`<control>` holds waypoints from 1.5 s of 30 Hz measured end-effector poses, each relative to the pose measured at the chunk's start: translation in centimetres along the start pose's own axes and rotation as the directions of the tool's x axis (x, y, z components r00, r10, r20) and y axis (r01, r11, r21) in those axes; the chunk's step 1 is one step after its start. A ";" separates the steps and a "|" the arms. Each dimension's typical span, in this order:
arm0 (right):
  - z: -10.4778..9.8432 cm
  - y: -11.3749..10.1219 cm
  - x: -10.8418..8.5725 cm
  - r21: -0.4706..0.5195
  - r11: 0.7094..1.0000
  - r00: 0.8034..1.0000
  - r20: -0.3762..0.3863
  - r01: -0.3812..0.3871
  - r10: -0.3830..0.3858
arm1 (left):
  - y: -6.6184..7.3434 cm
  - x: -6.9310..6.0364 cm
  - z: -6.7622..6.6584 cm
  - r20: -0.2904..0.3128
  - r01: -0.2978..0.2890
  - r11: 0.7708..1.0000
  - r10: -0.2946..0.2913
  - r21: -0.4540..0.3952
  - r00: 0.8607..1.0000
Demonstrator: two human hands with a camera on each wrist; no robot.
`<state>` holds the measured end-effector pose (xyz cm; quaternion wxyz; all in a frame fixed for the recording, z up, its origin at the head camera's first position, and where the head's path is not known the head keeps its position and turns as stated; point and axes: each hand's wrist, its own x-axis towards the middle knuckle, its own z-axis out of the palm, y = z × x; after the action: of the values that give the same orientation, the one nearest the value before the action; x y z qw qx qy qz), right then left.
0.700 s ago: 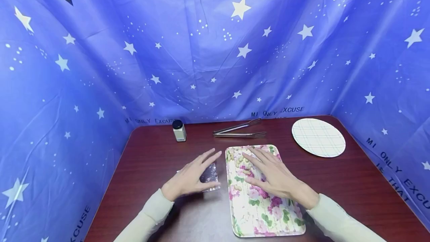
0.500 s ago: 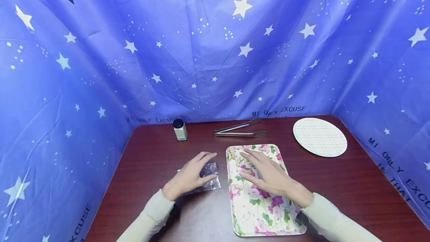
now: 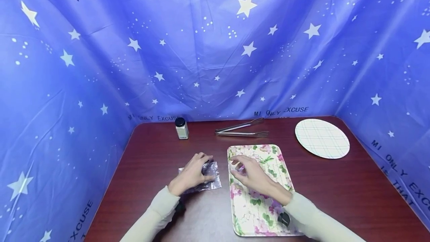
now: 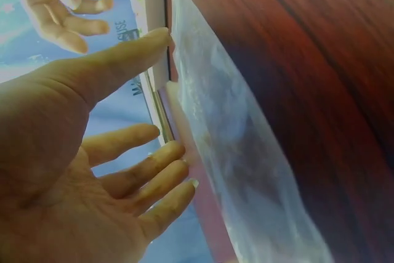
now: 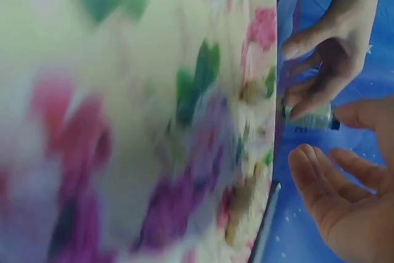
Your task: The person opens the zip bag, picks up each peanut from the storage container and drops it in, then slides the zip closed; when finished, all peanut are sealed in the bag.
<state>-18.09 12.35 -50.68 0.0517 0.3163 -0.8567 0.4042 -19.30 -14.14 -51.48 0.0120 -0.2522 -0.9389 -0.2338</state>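
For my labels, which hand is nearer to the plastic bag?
Left. The left hand is over the plastic bag; the right hand is farther right, over the floral tray.

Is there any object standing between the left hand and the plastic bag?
Nothing visible: in the head view the left hand partly covers the plastic bag; the left wrist view shows no object between them.

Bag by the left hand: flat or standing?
Flat. In the head view the bag lies on the table, partly hidden by the left hand; the left wrist view shows it low, not upright.
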 end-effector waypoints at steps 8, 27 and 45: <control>2.3 -0.5 1.5 0.203 0.958 0.979 0.058 -0.204 0.197 | -0.1 0.4 0.4 0.024 0.021 1.000 -0.022 0.013 0.999; 4.5 -1.3 3.2 0.216 0.921 0.944 0.143 -0.324 0.299 | -0.4 0.8 1.2 -0.056 0.023 0.997 -0.028 -0.079 0.998; 5.0 -1.0 3.3 0.256 0.898 0.928 0.206 -0.357 0.310 | -0.2 0.9 1.2 -0.180 0.021 0.985 -0.053 -0.171 0.982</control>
<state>-19.25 6.59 -52.24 -0.1343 0.1998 -0.8311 0.5012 -20.09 -13.39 -52.49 0.0729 -0.2121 -0.9152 -0.3348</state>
